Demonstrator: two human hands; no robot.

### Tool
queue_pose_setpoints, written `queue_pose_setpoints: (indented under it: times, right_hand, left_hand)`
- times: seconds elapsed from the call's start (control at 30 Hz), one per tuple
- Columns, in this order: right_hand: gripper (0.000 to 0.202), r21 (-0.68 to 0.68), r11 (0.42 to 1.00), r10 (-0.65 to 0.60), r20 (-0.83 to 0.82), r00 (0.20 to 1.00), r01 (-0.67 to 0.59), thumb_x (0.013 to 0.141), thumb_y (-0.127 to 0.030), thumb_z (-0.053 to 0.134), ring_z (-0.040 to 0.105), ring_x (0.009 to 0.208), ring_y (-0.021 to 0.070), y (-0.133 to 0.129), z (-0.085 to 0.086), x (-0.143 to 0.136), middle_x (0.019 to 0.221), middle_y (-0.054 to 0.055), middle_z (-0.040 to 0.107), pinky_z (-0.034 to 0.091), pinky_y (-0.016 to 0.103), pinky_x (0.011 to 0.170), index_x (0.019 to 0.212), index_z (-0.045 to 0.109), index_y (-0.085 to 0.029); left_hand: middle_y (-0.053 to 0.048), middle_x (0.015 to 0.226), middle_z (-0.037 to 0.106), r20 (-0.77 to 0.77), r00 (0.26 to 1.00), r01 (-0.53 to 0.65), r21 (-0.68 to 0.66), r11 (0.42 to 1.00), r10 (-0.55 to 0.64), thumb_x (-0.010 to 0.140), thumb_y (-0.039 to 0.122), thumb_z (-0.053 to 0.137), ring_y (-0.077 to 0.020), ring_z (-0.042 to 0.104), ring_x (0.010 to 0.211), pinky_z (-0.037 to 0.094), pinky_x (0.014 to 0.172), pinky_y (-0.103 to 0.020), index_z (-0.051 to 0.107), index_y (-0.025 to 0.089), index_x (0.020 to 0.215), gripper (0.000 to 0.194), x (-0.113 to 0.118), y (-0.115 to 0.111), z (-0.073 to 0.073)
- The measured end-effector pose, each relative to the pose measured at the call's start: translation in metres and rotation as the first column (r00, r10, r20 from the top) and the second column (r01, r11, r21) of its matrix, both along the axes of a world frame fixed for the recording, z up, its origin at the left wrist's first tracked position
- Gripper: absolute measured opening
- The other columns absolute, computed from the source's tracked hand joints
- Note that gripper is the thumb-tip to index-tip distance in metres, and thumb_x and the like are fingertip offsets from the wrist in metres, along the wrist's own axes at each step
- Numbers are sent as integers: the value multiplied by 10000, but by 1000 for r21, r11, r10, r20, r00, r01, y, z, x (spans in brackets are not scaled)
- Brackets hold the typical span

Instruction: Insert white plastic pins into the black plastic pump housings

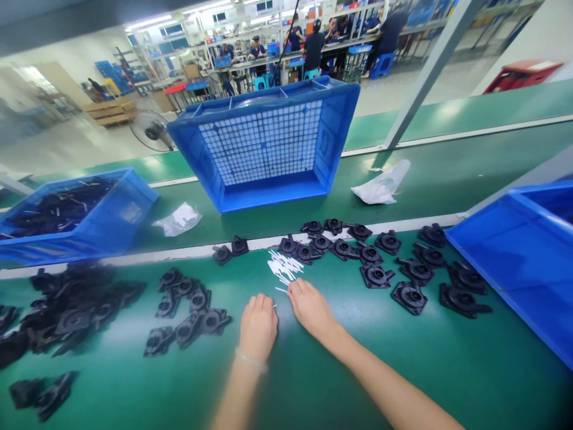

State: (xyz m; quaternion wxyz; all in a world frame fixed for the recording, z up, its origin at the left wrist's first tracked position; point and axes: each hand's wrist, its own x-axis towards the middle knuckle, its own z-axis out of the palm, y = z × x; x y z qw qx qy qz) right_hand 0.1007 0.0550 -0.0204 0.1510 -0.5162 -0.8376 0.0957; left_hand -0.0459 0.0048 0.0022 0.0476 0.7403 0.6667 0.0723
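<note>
My left hand [258,325] is closed just above the green bench, with a short white tip showing beside its fingers. To its right, my right hand [311,306] pinches at a thin white stick [281,289] by its fingertips. A loose pile of white sticks [285,267] lies just beyond both hands. Black plastic housings [376,276], square-based with a round hub and a side spout, are spread to the right of the pile. More housings [197,319] lie left of my left hand, and a dark heap of similar parts [74,316] sits farther left.
An upright-tilted blue crate [273,190] stands behind the pile. A blue bin [125,212] full of black parts is at left, another blue bin [505,257] at right. Crumpled white plastic bags [382,185] lie behind. People work at benches in the background.
</note>
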Motion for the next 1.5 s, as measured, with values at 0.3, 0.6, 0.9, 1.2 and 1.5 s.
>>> queue_pose_setpoints:
  times: [0.3,0.6,0.9,1.2,1.5]
  right_hand:
    - [133,-235,963,-30,-584,811,-134,925,-220,395,559,728,145,-1,-1,14,778,7,577,437,263,681,855,507,-206]
    - [176,-315,916,-52,-710,702,-250,919,-243,419,554,786,146,-6,10,10,885,32,584,446,278,735,988,578,-211]
    - [173,-266,926,1,-706,708,-267,918,-210,432,552,841,155,-5,8,12,923,41,588,449,292,767,984,591,-211]
    - [184,-183,946,126,-549,826,-266,919,-175,421,527,874,184,-9,2,7,923,42,606,440,337,784,988,587,-214]
    - [210,-146,957,153,-476,866,-250,918,-163,412,503,847,196,-10,-1,6,894,54,578,451,346,762,994,601,-213]
  left_hand:
    - [-28,757,549,197,980,2,-6,1000,0,806,78,429,-192,518,767,442,720,-326,516,182,746,148,-5,2,4]
    - [-13,793,630,788,571,-144,-180,973,230,860,319,497,-140,589,717,474,663,-244,588,175,870,171,-13,11,5]
    - [-43,870,681,818,536,-88,-189,978,207,848,316,523,-163,637,799,518,707,-248,641,170,897,194,-10,11,3]
    - [-51,896,676,826,531,-61,-187,980,191,848,324,524,-164,634,802,530,685,-244,656,178,902,204,-10,10,6]
    - [-53,841,622,797,591,-25,-133,991,122,856,308,501,-157,592,772,495,602,-222,652,173,839,203,-8,12,9]
